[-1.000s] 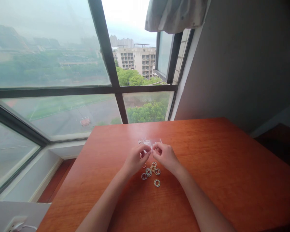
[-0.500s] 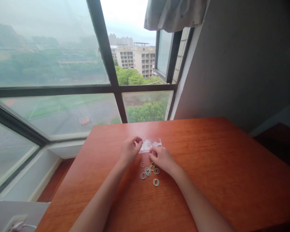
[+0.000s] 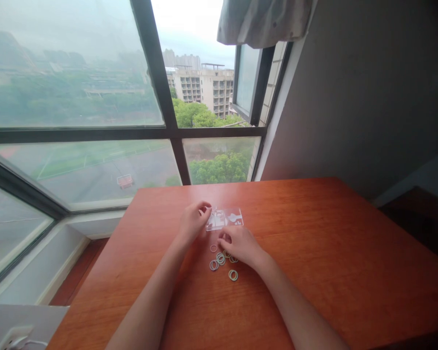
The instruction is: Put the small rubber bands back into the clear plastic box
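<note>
A clear, flat plastic bag [image 3: 235,217] with white print lies on the table. At its upper left corner, my left hand [image 3: 195,221] has thumb and forefinger pinched on the plastic. My right hand [image 3: 243,243] is curled just below the bag's near edge, thumb and forefinger drawn together; anything between them is hidden. Under and beside it lie several small pastel hair ties: a single pink hair tie [image 3: 213,248], a greyish-purple pair [image 3: 213,265], a green group [image 3: 221,258] and a pale green pair [image 3: 233,275]. The right hand partly covers yellowish hair ties [image 3: 227,253].
The reddish-brown wooden table [image 3: 336,253] spreads out on both sides of my arms. Beyond its far edge stand dark window frames [image 3: 175,133], and a grey wall [image 3: 343,97] rises at the right. A socket with a white plug [image 3: 20,340] is at the lower left.
My right hand has come down and left, over some of the hair ties. My left hand has shifted slightly left along the bag, uncovering more of it.
</note>
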Available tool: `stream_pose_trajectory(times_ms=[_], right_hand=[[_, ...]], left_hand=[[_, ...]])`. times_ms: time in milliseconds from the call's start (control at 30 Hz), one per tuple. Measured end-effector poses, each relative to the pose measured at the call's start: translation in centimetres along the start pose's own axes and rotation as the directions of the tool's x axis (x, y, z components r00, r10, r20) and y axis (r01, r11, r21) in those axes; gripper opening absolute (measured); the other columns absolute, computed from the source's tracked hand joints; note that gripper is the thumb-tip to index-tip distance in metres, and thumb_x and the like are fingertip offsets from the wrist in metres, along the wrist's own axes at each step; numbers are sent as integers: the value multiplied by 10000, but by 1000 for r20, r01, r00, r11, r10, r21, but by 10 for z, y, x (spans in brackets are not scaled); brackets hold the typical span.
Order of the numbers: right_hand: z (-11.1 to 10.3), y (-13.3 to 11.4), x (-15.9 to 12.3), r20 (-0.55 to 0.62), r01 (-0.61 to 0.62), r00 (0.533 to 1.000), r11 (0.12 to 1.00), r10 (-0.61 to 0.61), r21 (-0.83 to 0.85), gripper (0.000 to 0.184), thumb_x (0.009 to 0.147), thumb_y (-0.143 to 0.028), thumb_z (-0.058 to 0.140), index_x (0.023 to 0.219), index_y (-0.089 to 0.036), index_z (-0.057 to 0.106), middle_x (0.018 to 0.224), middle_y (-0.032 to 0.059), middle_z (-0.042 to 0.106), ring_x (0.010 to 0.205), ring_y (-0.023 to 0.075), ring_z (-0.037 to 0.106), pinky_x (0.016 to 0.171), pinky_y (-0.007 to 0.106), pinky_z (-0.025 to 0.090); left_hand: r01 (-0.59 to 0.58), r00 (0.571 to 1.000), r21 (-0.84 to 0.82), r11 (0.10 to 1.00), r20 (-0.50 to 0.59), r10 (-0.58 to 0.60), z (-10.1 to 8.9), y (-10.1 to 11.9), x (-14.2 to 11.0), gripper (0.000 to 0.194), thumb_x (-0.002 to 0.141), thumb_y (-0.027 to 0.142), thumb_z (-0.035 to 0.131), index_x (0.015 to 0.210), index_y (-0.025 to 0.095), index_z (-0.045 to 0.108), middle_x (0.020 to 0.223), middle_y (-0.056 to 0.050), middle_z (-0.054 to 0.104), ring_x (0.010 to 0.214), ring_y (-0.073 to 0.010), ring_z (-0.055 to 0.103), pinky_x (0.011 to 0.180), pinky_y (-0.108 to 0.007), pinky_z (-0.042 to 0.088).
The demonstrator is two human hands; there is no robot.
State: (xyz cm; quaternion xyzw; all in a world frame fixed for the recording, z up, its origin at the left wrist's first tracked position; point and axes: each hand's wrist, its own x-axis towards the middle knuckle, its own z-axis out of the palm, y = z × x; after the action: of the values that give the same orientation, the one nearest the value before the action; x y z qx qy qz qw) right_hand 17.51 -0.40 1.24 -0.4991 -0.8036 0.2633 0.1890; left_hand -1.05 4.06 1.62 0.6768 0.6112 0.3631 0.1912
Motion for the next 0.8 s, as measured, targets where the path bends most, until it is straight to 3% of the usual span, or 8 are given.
stream_pose_trajectory(times_ms=[133, 267, 600, 800], right_hand=[[0, -3, -2, 22, 11, 1000, 1000, -11, 6, 72, 796, -290, 653, 826, -231, 681, 712, -35, 670, 661, 111, 564, 577, 218, 288], [0, -4, -4, 82, 54, 995, 998, -56, 29, 135, 793, -370, 683, 822, -238, 692, 722, -33, 667, 664, 110, 558, 577, 215, 288], [-1, -5, -4, 137, 89, 986, 995, -95, 44, 57, 800, -266, 660, 811, -232, 703, 711, -38, 672, 661, 105, 565, 578, 207, 300], [0, 1, 0, 45, 92, 994, 994, -95, 59, 65, 788, -256, 665, 763, -225, 717, 680, -25, 648, 640, 116, 548, 595, 214, 330]], left_hand=[[-13, 1000, -37, 999, 2, 13, -12, 0, -7, 175, 817, 304, 560, 878, 196, 684, 721, 6, 663, 568, -114, 555, 545, -211, 411], [-68, 994, -65, 996, 76, 73, -16, 1, -10, 165, 816, 262, 550, 883, 188, 681, 717, 5, 663, 566, -108, 546, 547, -207, 411], [-127, 984, -24, 992, 125, 129, -15, -7, -10, 159, 825, 243, 536, 889, 180, 667, 739, -6, 659, 578, -107, 542, 557, -213, 410], [-136, 983, -32, 990, 121, 139, -15, -4, -11, 152, 831, 254, 540, 881, 184, 666, 732, -3, 652, 566, -103, 522, 554, -216, 406]])
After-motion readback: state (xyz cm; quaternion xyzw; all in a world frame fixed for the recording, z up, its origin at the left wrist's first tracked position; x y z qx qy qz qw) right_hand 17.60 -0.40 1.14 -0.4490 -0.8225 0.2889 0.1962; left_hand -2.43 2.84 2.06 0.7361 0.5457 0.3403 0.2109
